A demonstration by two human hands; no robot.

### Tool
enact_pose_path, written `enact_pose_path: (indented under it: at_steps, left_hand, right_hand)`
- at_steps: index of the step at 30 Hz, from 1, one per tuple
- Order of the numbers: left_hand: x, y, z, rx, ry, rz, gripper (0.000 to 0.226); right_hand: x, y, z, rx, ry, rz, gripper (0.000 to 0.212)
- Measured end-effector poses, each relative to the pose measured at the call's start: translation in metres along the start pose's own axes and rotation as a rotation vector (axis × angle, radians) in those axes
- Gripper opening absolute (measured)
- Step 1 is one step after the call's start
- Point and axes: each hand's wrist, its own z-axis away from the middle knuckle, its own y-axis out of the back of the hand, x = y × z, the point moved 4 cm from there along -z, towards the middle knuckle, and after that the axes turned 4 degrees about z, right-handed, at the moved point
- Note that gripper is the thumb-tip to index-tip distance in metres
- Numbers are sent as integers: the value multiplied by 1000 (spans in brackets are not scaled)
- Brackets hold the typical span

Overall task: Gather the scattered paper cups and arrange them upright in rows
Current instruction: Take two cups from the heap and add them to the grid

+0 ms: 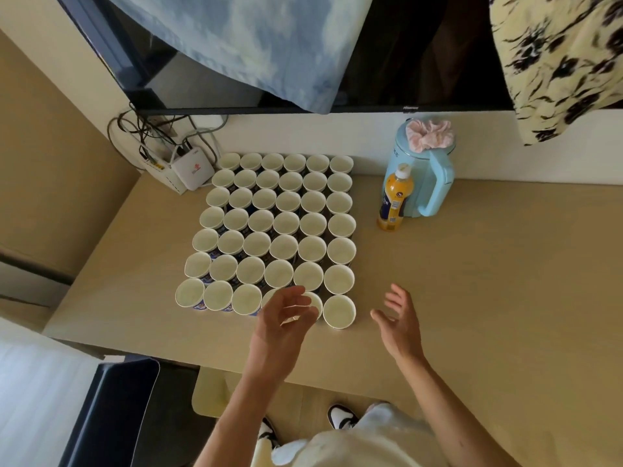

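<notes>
Spread hands [285, 318] [399, 323] over beige table [472, 281], rowed paper cups [286, 224], kettle [428, 183], television [404, 62]

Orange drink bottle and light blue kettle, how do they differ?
The orange drink bottle is slim; the light blue kettle is wider. The kettle has a side handle; the bottle has none. A pink scrunchie lies on the kettle's lid; the bottle's white cap is bare. Both stand upright on the beige table.
</notes>
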Motion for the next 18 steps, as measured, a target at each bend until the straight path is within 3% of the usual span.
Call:
enact_pose_path:
  at_steps: [4, 10, 18]
  left_hand:
    - [19, -27, -3, 9, -20, 58, 32]
    - [40, -59, 25, 63, -68, 125, 32]
    - [57, -82, 80, 83, -158, 130, 33]
  right_hand:
    - [-42, 24, -4, 22, 68, -108, 62]
    - [-87, 48, 1, -119, 149, -161, 53]
    - [-113, 100, 25, -174, 199, -254, 39]
